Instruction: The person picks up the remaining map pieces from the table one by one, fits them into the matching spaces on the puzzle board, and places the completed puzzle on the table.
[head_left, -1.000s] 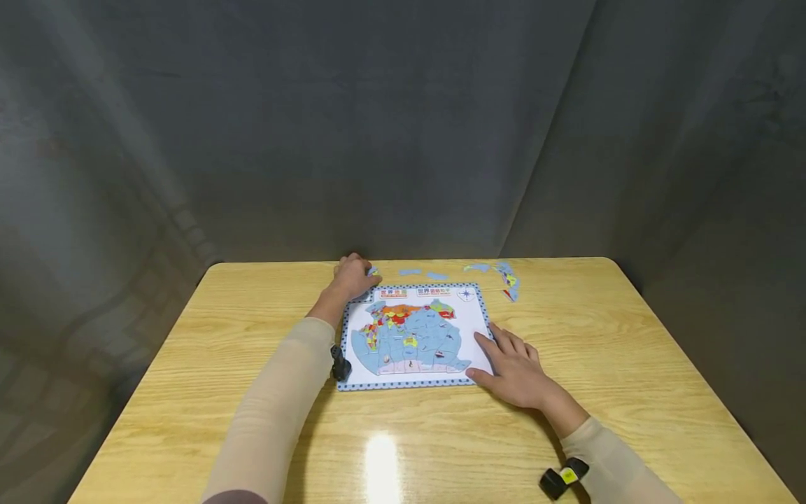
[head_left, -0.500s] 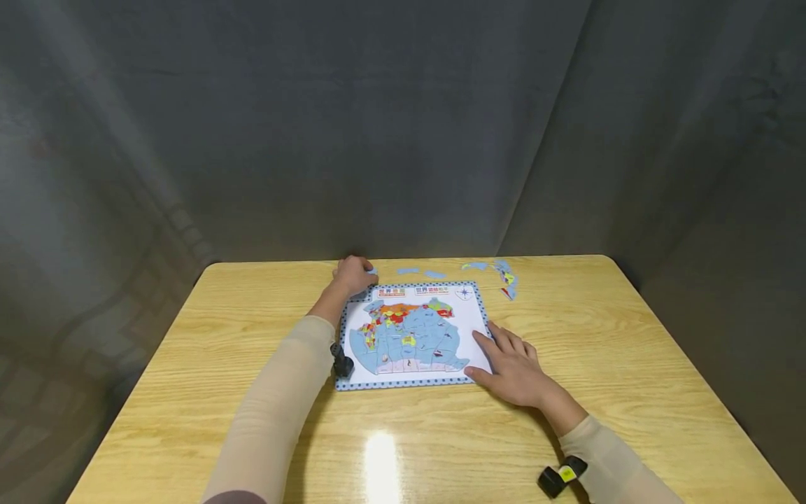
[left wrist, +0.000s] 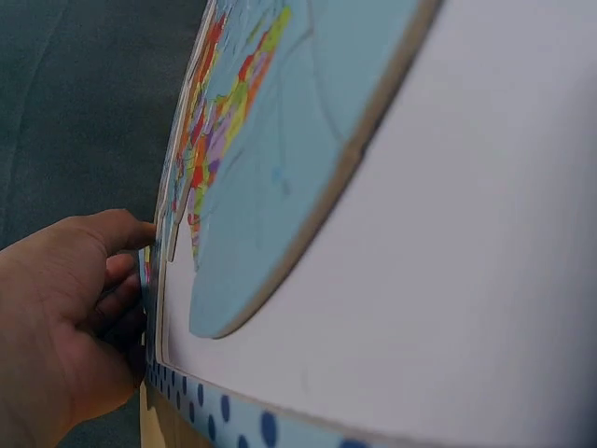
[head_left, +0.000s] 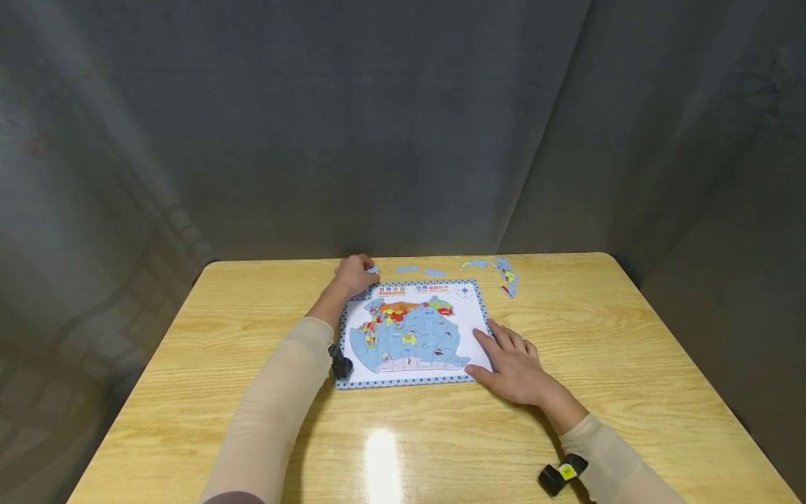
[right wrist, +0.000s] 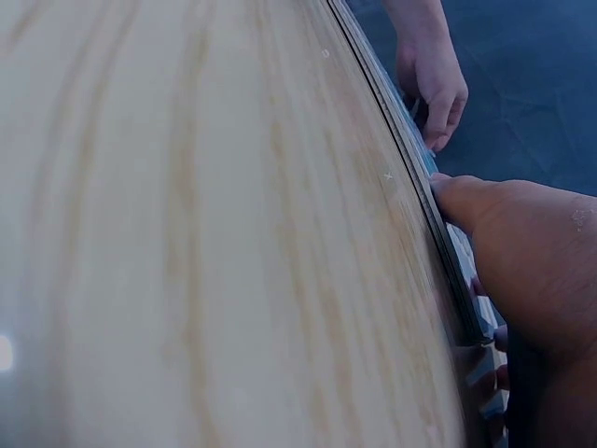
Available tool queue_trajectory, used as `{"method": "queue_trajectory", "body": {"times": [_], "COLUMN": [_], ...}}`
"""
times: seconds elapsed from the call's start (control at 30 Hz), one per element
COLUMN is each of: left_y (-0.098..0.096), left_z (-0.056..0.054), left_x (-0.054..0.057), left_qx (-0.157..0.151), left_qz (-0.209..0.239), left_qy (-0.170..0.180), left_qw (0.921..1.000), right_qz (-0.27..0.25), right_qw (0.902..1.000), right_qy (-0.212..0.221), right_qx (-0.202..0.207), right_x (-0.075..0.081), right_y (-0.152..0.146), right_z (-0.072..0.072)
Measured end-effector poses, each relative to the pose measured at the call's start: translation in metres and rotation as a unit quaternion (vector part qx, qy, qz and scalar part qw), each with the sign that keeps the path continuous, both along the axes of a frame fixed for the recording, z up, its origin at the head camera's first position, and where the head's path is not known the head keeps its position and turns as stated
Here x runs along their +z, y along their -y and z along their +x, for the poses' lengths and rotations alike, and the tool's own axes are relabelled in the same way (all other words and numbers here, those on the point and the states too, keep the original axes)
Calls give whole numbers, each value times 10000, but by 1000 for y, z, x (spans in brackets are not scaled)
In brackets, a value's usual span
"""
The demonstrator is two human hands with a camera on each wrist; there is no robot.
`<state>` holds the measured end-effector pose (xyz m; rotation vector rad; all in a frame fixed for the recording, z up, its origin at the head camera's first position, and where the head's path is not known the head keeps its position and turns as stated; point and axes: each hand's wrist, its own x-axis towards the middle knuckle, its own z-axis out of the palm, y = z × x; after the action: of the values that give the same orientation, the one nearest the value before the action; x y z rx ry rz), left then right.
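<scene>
Head view: map puzzle board point(head_left: 472, 318) lies flat on the worktop point(head_left: 630, 350), between the hands. Left hand point(head_left: 354, 274) is at its far left corner, fingers bent, a small blue piece point(head_left: 374, 269) right at the fingertips; can't tell if it's pinched. Right hand point(head_left: 513, 374) has fingers spread and loose, grasping nothing, thumb and index over the board's right edge. Loose pieces point(head_left: 434, 272) sit just beyond the far edge.

I see a person's bare left hand point(head_left: 355, 276) and right hand point(head_left: 513, 369), long cream sleeves point(head_left: 271, 402), and a small black device point(head_left: 341, 363) at each wrist, the right one bearing a yellow label point(head_left: 568, 472); dusky mauve edges the left sleeve.
</scene>
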<state>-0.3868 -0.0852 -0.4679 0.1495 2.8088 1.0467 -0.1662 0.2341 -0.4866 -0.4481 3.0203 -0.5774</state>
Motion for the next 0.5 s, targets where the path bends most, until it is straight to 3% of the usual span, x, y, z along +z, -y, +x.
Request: {"method": "queue_trajectory", "body": {"times": [0.23, 0.5], "left_y": [4, 10], "left_z": [2, 9], "left_x": [3, 8], "left_qx": [-290, -405], "left_qz": [231, 271], "left_qy": [-114, -248], "left_qw": [9992, 9985], "right_qz": [-12, -12], "right_qw": [10000, 10000], "right_qy": [39, 52], "right_qx": [3, -13], "right_x": [0, -2], "right_y": [0, -1], "right_z": [-1, -2]}}
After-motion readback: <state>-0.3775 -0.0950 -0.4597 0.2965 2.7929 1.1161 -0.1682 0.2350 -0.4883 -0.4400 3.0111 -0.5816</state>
